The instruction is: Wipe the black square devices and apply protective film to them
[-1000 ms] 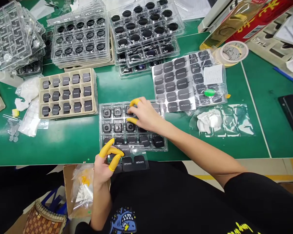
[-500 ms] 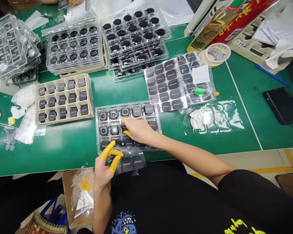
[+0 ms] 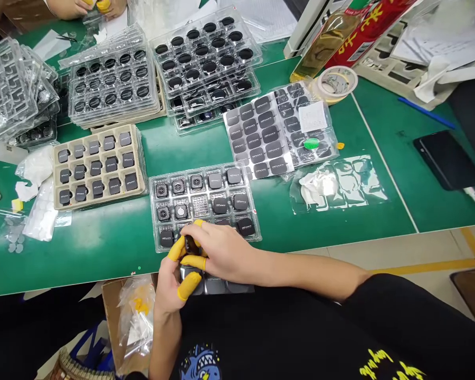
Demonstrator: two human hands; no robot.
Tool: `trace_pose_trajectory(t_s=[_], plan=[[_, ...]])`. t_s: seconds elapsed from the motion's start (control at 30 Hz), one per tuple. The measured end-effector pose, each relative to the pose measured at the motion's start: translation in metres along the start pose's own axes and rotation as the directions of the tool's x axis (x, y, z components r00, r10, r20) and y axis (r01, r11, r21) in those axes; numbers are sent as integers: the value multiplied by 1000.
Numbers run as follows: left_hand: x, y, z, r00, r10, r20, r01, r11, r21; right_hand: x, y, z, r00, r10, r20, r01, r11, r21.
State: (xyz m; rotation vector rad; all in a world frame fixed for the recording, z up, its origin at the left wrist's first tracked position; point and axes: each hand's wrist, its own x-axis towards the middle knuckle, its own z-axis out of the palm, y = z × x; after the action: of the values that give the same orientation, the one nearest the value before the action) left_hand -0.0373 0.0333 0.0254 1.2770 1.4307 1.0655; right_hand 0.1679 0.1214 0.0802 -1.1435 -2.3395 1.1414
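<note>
My right hand (image 3: pixel 225 248), with yellow finger covers, grips a small dark watch case (image 3: pixel 190 245) just over the near edge of the clear tray. My left hand (image 3: pixel 170 279), also in yellow finger covers, meets it from the left, its fingers closed around the same piece. The fingers partly hide the watch case. Below both hands is a sheet of dark square HiFuture stickers (image 3: pixel 217 285), at the table's front edge. The clear plastic tray (image 3: pixel 255 221) holds more watch cases, some back side up and some covered by dark labels; one middle-row pocket (image 3: pixel 200 206) is bare.
A beige tray (image 3: pixel 142 174) of dark square pieces stands left. Stacked clear trays (image 3: pixel 206 58) rise behind. Sticker sheets (image 3: pixel 261 137), a tape roll (image 3: pixel 336 83), a bottle (image 3: pixel 320 50) and a phone (image 3: pixel 448 159) are right. Another person's hands (image 3: pixel 97 7) show at the back.
My right hand has lifted a watch case out of the tray's middle row and brought it toward me to my left hand. The left fingers have closed in on it.
</note>
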Motion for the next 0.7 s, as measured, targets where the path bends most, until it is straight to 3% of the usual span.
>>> trace_pose_trajectory(t_s=[0.1, 0.23, 0.37, 0.43, 0.57, 0.63, 0.7], plan=[[-1, 2, 1, 998, -64, -1, 64, 997, -39, 0, 2, -8, 997, -47, 68, 44, 998, 37], [1, 3, 1, 998, -61, 9, 61, 998, 26, 4, 12, -24, 985, -103, 139, 66, 965, 253], [5, 10, 9, 988, -58, 141, 52, 998, 45, 4, 21, -26, 992, -51, 118, 9, 941, 338], [6, 15, 15, 988, -46, 150, 44, 999, 14, 2, 24, -21, 995, 1, 100, -49, 877, 479], [10, 17, 23, 990, 102, 94, -108, 992, 62, -4, 26, -10, 988, 119, 97, -151, 641, 752], [14, 15, 22, 967, 221, 122, -235, 965, 113, -6, 25, -6, 992, 119, 50, -115, 643, 758], [16, 14, 20, 941, 303, 149, -325, 934, 152, -6, 24, -5, 996, 82, -26, -41, 715, 698]])
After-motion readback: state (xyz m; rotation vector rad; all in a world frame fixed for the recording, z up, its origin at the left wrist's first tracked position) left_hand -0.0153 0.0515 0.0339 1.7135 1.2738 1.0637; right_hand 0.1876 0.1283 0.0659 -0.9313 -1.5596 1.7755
